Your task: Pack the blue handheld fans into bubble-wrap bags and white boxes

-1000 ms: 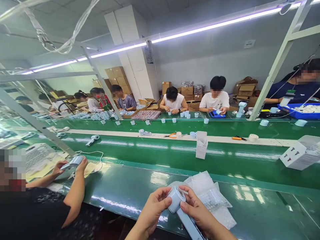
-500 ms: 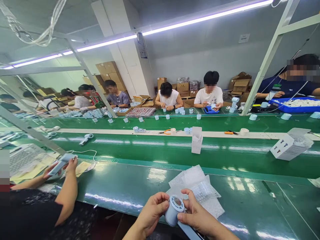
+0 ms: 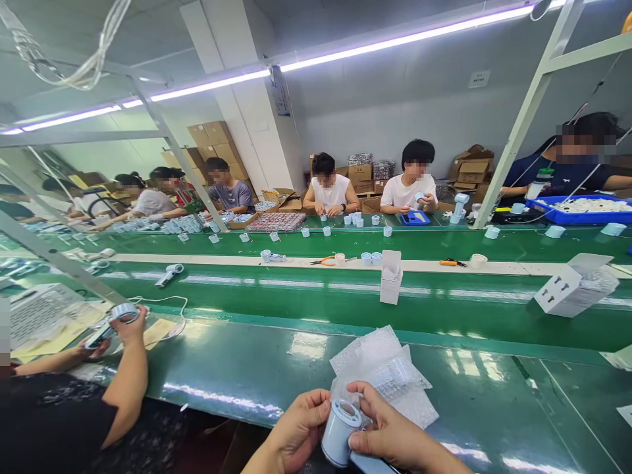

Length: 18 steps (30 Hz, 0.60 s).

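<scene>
A light blue handheld fan (image 3: 338,438) with a round, ring-topped head is between my hands at the bottom of the head view. My left hand (image 3: 302,424) grips the left side of the head, thumb near its rim. Fingers of my right hand (image 3: 388,431) curl round the other side, its thumb pressed where head and handle meet. The handle runs down to the right, partly hidden and cut off by the frame. Just beyond my hands, clear bubble-wrap bags (image 3: 382,368) lie on the green bench (image 3: 237,368).
At left a co-worker's hands (image 3: 126,329) hold a similar fan. A small white box (image 3: 391,280) and a larger white box (image 3: 575,286) stand ahead. Blue fan heads dot the far green belt (image 3: 291,243), where several co-workers sit. A slanted metal post (image 3: 518,131) rises at right.
My hands and the fan have dropped slightly, and the fan's head is tilted a little differently. The co-worker at left has turned their fan so its round head shows.
</scene>
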Motion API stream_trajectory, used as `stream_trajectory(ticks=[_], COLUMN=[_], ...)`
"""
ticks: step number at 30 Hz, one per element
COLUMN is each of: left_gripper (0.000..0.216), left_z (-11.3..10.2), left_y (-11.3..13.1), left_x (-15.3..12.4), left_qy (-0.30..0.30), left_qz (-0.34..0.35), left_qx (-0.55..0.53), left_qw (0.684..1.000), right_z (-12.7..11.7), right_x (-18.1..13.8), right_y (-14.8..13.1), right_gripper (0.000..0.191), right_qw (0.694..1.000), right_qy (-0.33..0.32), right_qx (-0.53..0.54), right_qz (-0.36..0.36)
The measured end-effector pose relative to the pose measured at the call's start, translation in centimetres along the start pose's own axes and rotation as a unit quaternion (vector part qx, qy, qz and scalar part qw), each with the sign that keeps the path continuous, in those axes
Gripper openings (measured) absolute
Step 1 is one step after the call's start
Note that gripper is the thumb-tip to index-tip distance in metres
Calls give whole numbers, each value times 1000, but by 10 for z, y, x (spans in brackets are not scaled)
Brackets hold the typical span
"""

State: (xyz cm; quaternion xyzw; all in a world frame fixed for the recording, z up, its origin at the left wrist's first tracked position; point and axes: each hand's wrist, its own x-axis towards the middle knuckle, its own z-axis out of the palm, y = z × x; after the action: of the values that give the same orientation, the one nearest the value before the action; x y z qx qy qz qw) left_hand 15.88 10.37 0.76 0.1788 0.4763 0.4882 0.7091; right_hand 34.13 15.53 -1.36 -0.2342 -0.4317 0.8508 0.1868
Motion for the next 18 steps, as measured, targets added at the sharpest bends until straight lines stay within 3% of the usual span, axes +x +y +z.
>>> stream_trajectory(ticks=[2,4,6,9,11,12,14,16,18], left_gripper=[41,38,29,19,17,14,9,32,43], left_z=[-1,1,5,7,4,2,-2,-3,-1], left_y=[0,2,5,8,8,6,2,-1,-2], left_x=[2,1,-2,-13,-17,-18,-17,-13,-8], left_qy=[51,99,107,57,33,31,26,22,34], left_qz=[37,112,197,297,319,314,271,210,170], left_qx=[58,188,350,510,534,520,436,304,186], left_qw=[996,971,909,806,782,794,858,929,967], right_z=[1,2,4,8,10,10,8,7,6], right_x=[1,2,3,5,7,8,9,10,11], right_y=[-1,-5,-8,-8,-3,0,7,10,12], right_gripper=[73,69,61,53,55,57,60,61,63], right_qw=[1000,998,996,993,992,992,992,993,992], right_qy=[23,44,59,88,113,119,119,118,123], right_qx=[-14,-39,-66,-72,-47,-33,-8,15,35], right_qz=[10,17,14,-6,-31,-37,-35,-22,-11])
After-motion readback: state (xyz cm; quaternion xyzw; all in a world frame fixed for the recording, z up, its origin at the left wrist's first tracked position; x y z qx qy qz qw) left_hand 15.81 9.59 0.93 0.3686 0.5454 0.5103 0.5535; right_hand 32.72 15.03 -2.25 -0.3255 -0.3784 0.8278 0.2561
